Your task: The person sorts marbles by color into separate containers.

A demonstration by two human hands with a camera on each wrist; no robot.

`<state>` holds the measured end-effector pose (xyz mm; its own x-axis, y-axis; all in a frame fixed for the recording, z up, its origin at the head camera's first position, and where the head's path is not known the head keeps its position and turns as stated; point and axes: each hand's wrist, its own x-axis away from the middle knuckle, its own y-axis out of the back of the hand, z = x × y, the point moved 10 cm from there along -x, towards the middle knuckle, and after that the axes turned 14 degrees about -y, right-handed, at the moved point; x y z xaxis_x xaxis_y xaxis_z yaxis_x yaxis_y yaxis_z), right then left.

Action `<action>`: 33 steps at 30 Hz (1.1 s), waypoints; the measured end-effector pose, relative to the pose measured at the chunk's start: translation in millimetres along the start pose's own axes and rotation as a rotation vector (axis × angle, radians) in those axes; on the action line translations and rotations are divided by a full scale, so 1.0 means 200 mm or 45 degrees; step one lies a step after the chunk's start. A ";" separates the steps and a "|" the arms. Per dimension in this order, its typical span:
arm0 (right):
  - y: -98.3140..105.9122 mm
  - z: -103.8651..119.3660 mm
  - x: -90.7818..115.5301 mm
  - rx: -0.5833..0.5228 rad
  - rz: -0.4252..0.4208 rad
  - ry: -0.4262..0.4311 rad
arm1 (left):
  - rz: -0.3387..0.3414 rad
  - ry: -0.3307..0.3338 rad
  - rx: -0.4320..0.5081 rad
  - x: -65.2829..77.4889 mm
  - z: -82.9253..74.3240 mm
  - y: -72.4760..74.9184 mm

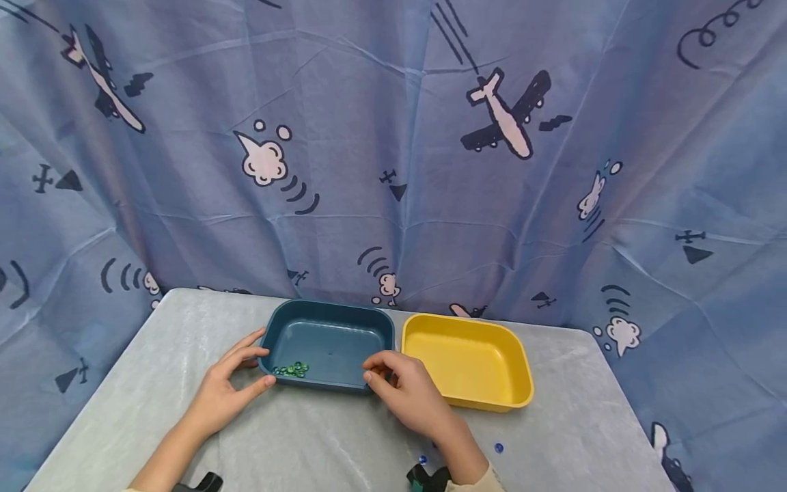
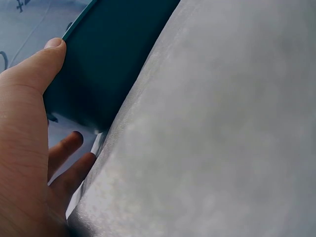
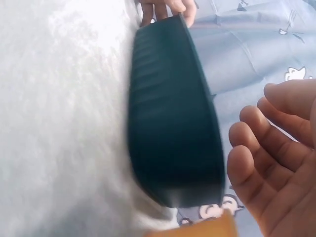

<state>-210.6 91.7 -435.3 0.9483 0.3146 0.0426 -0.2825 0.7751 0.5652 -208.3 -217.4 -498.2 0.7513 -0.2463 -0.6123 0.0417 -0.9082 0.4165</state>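
Note:
A dark teal tray (image 1: 332, 335) stands toward the back of the table, with a small cluster of shiny green beads (image 1: 292, 370) in its near left corner. My left hand (image 1: 224, 393) is at the tray's left end, fingers spread along that side and thumb at the near corner. In the left wrist view, the left thumb (image 2: 55, 47) rests along the tray's rim. My right hand (image 1: 408, 393) hovers at the near right corner, its fingers loosely bent. The right wrist view shows those fingers (image 3: 242, 160) apart from the tray wall, holding nothing.
A yellow tray (image 1: 473, 362) stands just right of the teal one. Blue beads (image 1: 499, 447) lie on the pale cloth-covered table (image 1: 320, 437) near my right forearm. A blue curtain (image 1: 344, 171) with printed planes hangs behind the table's back edge.

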 end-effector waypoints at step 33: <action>0.88 -0.57 0.50 0.369 -0.627 -0.242 | -0.132 -0.488 -0.052 -0.28 -0.69 -0.15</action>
<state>-182.5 323.1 -425.8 0.9744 -0.1676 -0.1501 0.2223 0.6152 0.7564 -160.9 -130.2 -383.4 0.4417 -0.2699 -0.8556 0.1364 -0.9224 0.3614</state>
